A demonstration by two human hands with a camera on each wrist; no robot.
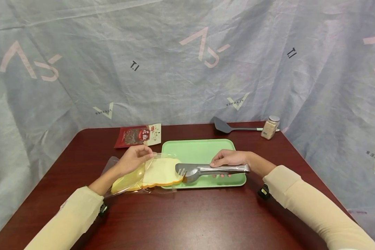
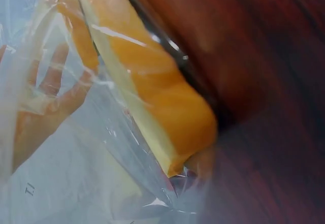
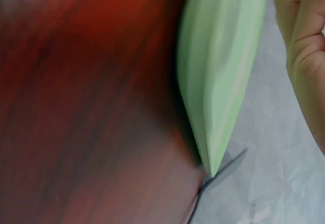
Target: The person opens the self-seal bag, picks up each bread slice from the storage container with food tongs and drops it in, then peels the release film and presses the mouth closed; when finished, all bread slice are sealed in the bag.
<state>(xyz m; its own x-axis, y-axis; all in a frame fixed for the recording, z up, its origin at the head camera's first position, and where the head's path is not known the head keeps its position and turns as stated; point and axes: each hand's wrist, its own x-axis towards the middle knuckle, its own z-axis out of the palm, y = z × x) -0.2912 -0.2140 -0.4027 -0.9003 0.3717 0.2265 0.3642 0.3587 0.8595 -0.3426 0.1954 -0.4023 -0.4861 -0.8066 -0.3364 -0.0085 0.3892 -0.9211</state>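
Observation:
A clear plastic bag [image 1: 172, 190] holds sliced bread [image 1: 162, 171] with pale faces and an orange-brown crust, also large in the left wrist view. My left hand [image 1: 134, 159] pinches the bag's upper edge between thumb and fingers; in the left wrist view that hand [image 2: 45, 109] shows through the film. With my right hand [image 1: 229, 158] I grip metal tongs [image 1: 220, 169]. Their tips, one shaped like a fork, meet the slice's right edge; whether they clamp it is unclear. Below the tongs lies a light green tray [image 1: 193, 147]. The right wrist view has only part of my right hand [image 3: 307, 46].
Behind the bag lies a red spice packet [image 1: 137, 135]. At the back right are a grey spatula [image 1: 223, 125] and a lidded jar [image 1: 270, 127] standing on its handle's end. The dark red table [image 1: 200, 218] meets a grey cloth backdrop [image 1: 162, 76].

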